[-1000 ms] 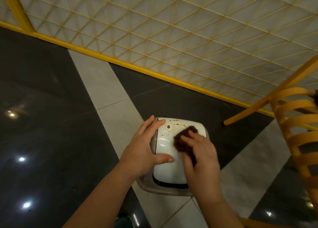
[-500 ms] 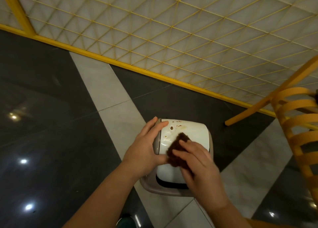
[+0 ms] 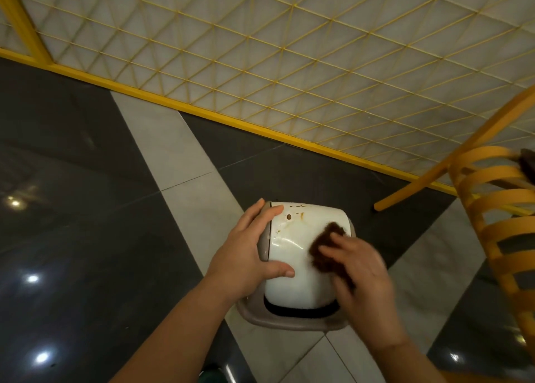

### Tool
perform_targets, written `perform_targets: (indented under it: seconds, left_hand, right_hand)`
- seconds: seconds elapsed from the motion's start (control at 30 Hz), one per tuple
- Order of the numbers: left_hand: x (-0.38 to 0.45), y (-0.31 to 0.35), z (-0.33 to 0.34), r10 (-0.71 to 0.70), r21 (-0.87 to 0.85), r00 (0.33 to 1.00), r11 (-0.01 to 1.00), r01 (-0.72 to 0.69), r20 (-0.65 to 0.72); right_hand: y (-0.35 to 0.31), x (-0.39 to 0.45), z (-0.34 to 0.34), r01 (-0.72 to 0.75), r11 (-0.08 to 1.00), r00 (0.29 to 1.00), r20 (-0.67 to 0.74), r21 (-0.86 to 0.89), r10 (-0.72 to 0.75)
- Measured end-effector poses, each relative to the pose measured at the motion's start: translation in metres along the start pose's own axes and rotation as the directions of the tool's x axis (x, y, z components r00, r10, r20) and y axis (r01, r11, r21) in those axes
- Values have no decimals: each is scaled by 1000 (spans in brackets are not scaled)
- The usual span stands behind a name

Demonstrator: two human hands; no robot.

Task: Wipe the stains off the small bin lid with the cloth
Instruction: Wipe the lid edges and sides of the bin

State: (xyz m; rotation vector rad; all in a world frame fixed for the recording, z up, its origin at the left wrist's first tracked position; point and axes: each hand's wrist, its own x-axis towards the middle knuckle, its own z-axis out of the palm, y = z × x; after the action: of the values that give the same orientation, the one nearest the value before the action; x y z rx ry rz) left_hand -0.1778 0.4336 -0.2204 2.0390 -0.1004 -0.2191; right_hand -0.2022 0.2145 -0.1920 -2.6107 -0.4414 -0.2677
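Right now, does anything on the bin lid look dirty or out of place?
Yes. Brown stains remain near the far edge of the white lid, beside the left hand; the cloth under the right hand is not on them.

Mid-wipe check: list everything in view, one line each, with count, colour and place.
bin lid: one, white, on the bin, stains near its far edge
bin: one, grey-beige, on the floor
cloth: one, dark brown, on the lid's right side
floor: dark and pale tiles
mesh panel: one, yellow frame, behind the bin
chair: one, yellow slats, at right
left hand: one, steadying the lid's left edge
right hand: one, pressing the cloth, blurred
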Motion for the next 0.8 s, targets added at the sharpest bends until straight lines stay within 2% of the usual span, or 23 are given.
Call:
perform_targets:
  seconds: [0.07, 0.1, 0.13, 0.23, 0.3, 0.37, 0.43, 0.5, 0.53, 0.57, 0.63, 0.73, 0.8]
  left_hand:
    - [2, 0, 0, -6, 12, 1000, 1000, 6, 2]
    - [3, 0, 0, -8, 23, 1000, 1000, 8, 7]
    - [4, 0, 0, -8, 32, 1000, 999, 8, 12]
    - [5, -1, -2, 7, 16, 1000, 1000, -7, 14]
    - [5, -1, -3, 25, 7, 1000, 1000, -25, 4]
    - [4, -1, -3, 17, -3, 1000, 1000, -17, 7]
    - [5, -2, -2, 4, 4, 1000, 1000, -4, 21]
    - [7, -3, -2, -4, 19, 1000, 1000, 3, 24]
    - [7, -3, -2, -6, 21, 1000, 1000, 5, 23]
    - [7, -3, -2, -5, 18, 1000, 1000, 5, 21]
    - [7, -2, -2, 8, 12, 1000, 1000, -8, 11]
    - [5, -2, 0, 46, 13, 999, 999, -46, -13]
    - [6, -2, 1, 60, 10, 998, 998, -60, -25]
  right_hand:
    - [4, 18, -5, -213, 976, 973, -82, 54, 217]
    - [1, 28, -4, -276, 958, 952, -112, 77, 283]
    - [-7, 36, -1, -281, 956, 950, -121, 82, 289]
    - [-37, 39, 14, -67, 997, 998, 3, 34, 67]
    - [-44, 27, 20, 112, 993, 989, 95, 26, -114]
    - [-29, 27, 15, 155, 988, 984, 84, 14, -156]
    - [-9, 34, 4, -33, 999, 999, -36, 37, 34]
    - [2, 36, -4, -245, 964, 958, -129, 104, 257]
    - [0, 34, -4, -273, 957, 949, -135, 100, 285]
    - [-5, 28, -1, -236, 970, 963, -121, 64, 243]
    - [-15, 14, 11, -40, 999, 999, -37, 2, 40]
    - [-26, 9, 22, 231, 973, 966, 128, -22, -226]
    - [-30, 26, 24, 249, 968, 960, 140, -21, -243]
